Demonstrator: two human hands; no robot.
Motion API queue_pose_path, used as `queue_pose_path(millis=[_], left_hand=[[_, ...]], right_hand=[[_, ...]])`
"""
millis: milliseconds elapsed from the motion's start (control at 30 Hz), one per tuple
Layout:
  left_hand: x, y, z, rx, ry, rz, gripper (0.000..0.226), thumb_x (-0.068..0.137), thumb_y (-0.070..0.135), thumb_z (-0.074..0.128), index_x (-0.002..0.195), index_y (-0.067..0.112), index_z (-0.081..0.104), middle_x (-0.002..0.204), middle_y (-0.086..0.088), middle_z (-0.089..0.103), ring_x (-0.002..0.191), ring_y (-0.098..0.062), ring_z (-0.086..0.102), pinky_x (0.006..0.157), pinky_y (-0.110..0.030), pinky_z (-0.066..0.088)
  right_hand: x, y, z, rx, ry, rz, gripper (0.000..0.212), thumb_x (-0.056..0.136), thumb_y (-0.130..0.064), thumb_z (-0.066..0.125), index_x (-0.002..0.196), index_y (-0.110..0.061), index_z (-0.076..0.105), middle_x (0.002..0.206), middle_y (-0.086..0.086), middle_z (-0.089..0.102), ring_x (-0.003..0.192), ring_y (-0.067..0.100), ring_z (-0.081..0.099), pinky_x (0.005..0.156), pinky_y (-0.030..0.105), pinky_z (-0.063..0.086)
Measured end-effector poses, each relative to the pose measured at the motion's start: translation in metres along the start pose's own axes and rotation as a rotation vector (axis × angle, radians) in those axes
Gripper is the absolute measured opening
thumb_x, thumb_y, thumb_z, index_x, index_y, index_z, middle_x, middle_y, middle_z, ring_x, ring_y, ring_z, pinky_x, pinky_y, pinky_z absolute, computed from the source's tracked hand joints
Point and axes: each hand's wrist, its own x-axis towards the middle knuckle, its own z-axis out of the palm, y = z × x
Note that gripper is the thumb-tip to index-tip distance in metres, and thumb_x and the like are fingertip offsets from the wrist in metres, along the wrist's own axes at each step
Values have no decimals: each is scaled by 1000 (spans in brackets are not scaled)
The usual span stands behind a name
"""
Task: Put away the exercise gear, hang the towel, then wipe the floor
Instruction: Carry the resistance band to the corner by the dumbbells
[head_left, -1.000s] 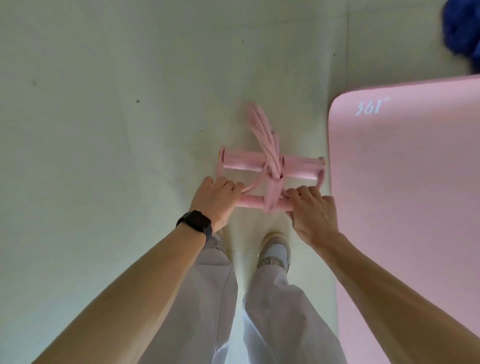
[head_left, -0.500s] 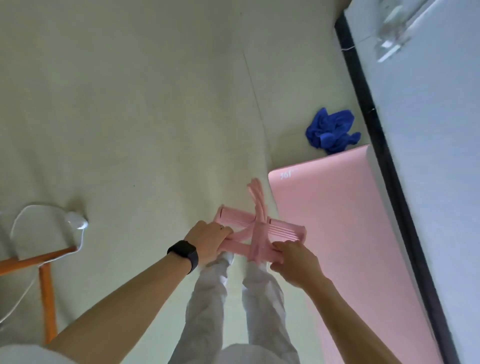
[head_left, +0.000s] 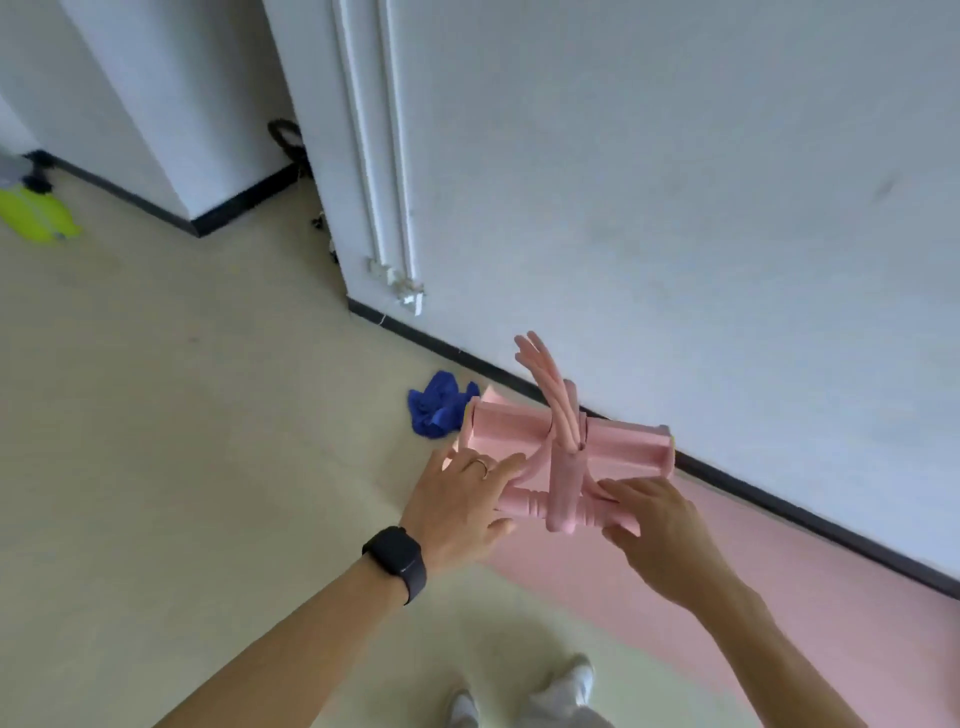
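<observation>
I hold a pink pedal resistance puller (head_left: 563, 457) in the air at waist height, its elastic bands wrapped around the foam bars. My left hand (head_left: 460, 506) grips the left end of its near handle, and my right hand (head_left: 657, 530) grips the right end. A pink exercise mat (head_left: 779, 597) lies flat on the floor along the wall, below and right of the puller. A crumpled blue towel (head_left: 435, 404) lies on the floor just beyond the mat's far end.
A white wall (head_left: 675, 182) with a black skirting board runs close on the right, with white pipes (head_left: 384, 156) at its corner. A yellow-green object (head_left: 36, 213) lies on the floor far left. Pale floor (head_left: 182, 441) spreads to the left.
I have stood up and lifted the puller off the floor with both hands. My view has swung up from the floor toward the wall and corner.
</observation>
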Motion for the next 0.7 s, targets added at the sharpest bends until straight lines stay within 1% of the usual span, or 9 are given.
queue_pose_path(millis=[67,167,300,367,467,567,633,700], left_hand=[[35,38,-19,41,78,173,57,72,45,75,122,25,55,83,9,69,85,-19,64,83,-37,45],[80,105,-34,57,148,425,61,66,45,85,118,21,62,79,10,69,81,-17,65,80,-33,47],[118,216,-30,-34,130,686,64,67,51,82,121,25,62,90,14,72,89,-14,66,88,-28,40],[125,283,-25,-74,133,807,62,68,51,82,121,27,61,90,15,72,91,-14,66,92,-28,40],[116,395,-19,-136,161,990,66,68,50,83,125,29,56,94,13,73,94,-15,67,89,-36,50],[86,506,-12,-209,152,1132,70,69,46,85,127,28,49,95,7,74,94,-19,67,82,-39,53],[63,574,-7,-250,155,1216,67,70,45,85,125,26,52,94,5,73,93,-21,67,79,-39,55],[41,635,-3,-261,181,1290,67,67,45,87,123,23,58,91,5,73,91,-20,68,77,-37,56]], right_hand=[[-37,23,-23,33,160,86,51,73,-14,84,120,-23,69,110,-8,70,105,27,61,80,46,52],[-104,59,-55,18,366,223,54,69,-12,87,117,-25,68,107,-14,68,101,22,61,71,40,49],[-213,101,-85,-31,548,427,56,68,-16,88,118,-28,67,107,-17,67,101,19,62,71,34,48],[-273,123,-96,-37,619,532,56,69,-17,87,120,-29,66,108,-17,67,101,18,62,73,36,51],[-375,152,-105,-52,707,689,55,71,-18,87,121,-28,66,110,-15,67,102,19,61,78,42,54],[-479,175,-113,-73,771,817,56,73,-19,86,124,-28,65,112,-13,68,104,20,60,79,45,54],[-545,188,-118,-97,799,884,56,73,-18,86,124,-27,66,112,-11,69,105,22,61,79,47,55],[-604,200,-120,-117,821,956,55,74,-20,86,125,-25,66,114,-10,70,107,22,61,81,47,55]])
